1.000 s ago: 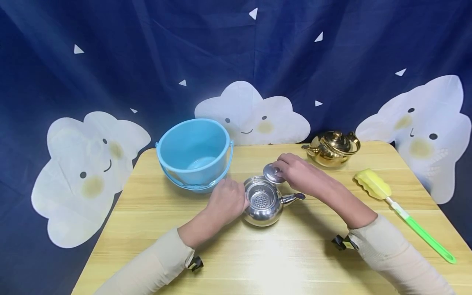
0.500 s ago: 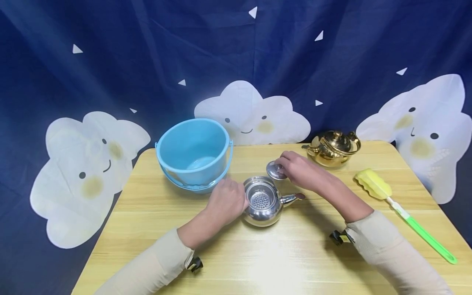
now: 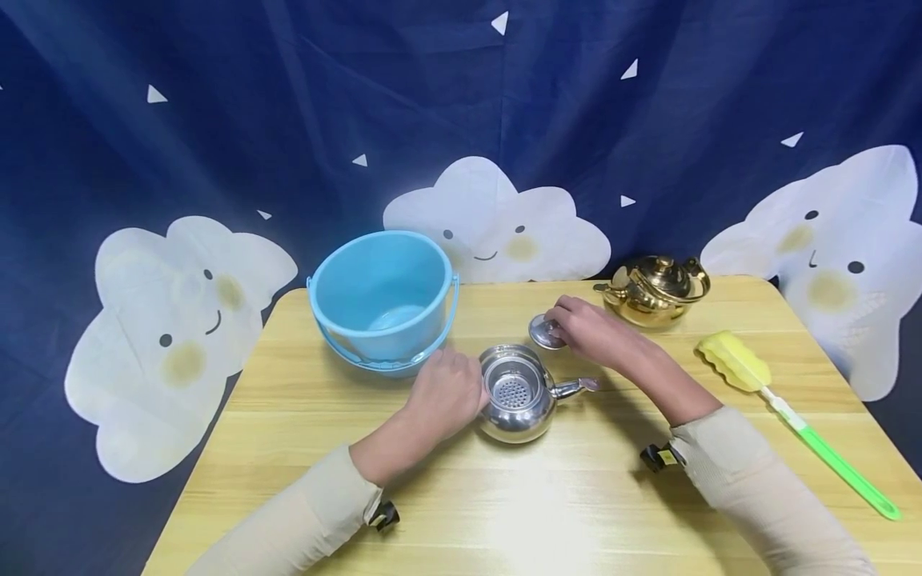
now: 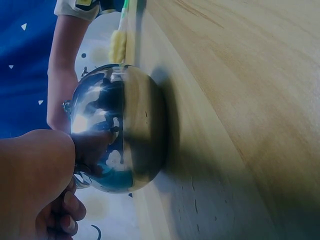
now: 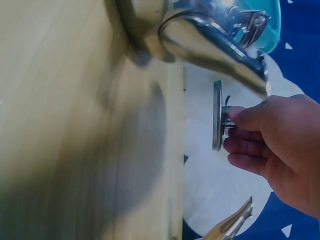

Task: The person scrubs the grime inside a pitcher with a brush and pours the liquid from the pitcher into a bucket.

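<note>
A silver metal teapot (image 3: 517, 424) stands on the wooden table, its round mouth uncovered and a perforated strainer (image 3: 513, 392) visible inside. My left hand (image 3: 448, 392) grips the teapot's handle on its left side; the handle itself is mostly hidden by the fingers. In the left wrist view, the curled fingers (image 4: 70, 210) sit beside the shiny teapot body (image 4: 120, 130). My right hand (image 3: 594, 330) pinches the knob of the round metal lid (image 3: 545, 332), held in the air behind and right of the mouth. The right wrist view shows the lid (image 5: 217, 115) edge-on, apart from the spout (image 5: 215, 50).
A light blue bucket (image 3: 385, 332) stands behind my left hand. At the back right is a gold teapot (image 3: 655, 300) with its lid on. A yellow sponge brush (image 3: 735, 360) with a green handle lies along the table's right side. A blue cloud-patterned curtain (image 3: 324, 96) hangs behind.
My right hand has moved slightly right with the lid, farther from the teapot's mouth. The left hand keeps its grip on the handle, and the teapot stays in place.
</note>
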Action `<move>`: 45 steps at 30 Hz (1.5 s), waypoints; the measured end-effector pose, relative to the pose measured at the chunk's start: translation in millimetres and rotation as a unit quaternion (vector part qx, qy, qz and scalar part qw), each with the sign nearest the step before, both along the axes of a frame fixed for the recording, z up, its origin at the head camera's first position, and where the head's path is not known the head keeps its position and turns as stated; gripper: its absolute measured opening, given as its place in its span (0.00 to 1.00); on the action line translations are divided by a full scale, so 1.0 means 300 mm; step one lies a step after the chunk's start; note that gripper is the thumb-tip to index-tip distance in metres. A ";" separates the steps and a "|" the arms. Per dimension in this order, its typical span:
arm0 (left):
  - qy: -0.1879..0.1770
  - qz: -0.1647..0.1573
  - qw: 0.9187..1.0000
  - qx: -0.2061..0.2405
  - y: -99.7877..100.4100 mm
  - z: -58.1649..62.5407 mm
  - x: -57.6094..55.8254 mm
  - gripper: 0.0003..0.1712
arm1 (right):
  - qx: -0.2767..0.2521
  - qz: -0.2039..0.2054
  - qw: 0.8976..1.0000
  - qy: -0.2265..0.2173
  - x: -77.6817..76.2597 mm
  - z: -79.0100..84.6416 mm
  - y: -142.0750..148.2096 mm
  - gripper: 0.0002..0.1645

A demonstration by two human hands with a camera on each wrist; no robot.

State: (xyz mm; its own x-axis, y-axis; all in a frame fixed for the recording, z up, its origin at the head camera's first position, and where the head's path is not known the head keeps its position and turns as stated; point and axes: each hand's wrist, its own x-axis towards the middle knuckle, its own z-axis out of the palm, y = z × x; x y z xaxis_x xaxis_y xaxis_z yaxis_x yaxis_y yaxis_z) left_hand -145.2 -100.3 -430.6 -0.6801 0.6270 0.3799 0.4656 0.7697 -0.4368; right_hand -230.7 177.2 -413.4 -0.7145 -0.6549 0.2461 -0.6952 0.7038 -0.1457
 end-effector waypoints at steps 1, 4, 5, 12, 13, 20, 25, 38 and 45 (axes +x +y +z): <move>-0.001 0.001 1.000 -0.001 0.000 -0.001 -0.001 0.21 | 0.001 -0.002 1.000 -0.003 -0.002 -0.004 0.002 0.10; -0.006 0.002 1.000 -0.002 0.001 -0.003 -0.001 0.21 | 0.004 -0.005 1.000 -0.011 -0.010 -0.018 0.007 0.09; -0.008 0.002 1.000 -0.002 0.001 -0.003 -0.001 0.21 | 0.005 -0.006 1.000 -0.013 -0.012 -0.022 0.008 0.09; -0.019 0.010 1.000 -0.010 0.001 -0.003 0.001 0.22 | 0.003 -0.006 1.000 -0.019 -0.029 -0.044 0.011 0.09; -0.019 0.011 1.000 -0.012 0.001 -0.003 0.001 0.22 | 0.003 -0.007 1.000 -0.020 -0.032 -0.046 0.011 0.09; -0.017 0.009 1.000 -0.011 0.002 -0.003 0.000 0.21 | 0.009 -0.017 0.999 -0.031 -0.049 -0.062 0.008 0.09; -0.018 0.007 1.000 -0.009 0.003 -0.004 -0.001 0.21 | 0.012 -0.020 0.999 -0.033 -0.061 -0.077 0.014 0.10; -0.031 0.011 0.999 -0.018 0.003 0.000 0.002 0.22 | 0.014 -0.037 0.998 -0.049 -0.087 -0.114 0.026 0.10; -0.034 0.016 0.999 -0.020 0.005 0.001 0.000 0.22 | 0.024 -0.041 0.998 -0.050 -0.089 -0.114 0.029 0.09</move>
State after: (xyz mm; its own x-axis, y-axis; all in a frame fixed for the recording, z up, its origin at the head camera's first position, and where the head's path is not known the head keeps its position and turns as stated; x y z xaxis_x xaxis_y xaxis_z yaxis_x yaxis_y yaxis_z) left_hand -145.2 -98.9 -430.3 -0.7232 0.6182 0.3081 0.4704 0.7674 -0.4357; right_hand -257.4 185.9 -447.6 -0.7861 -0.6020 0.1401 -0.6181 0.7661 -0.1764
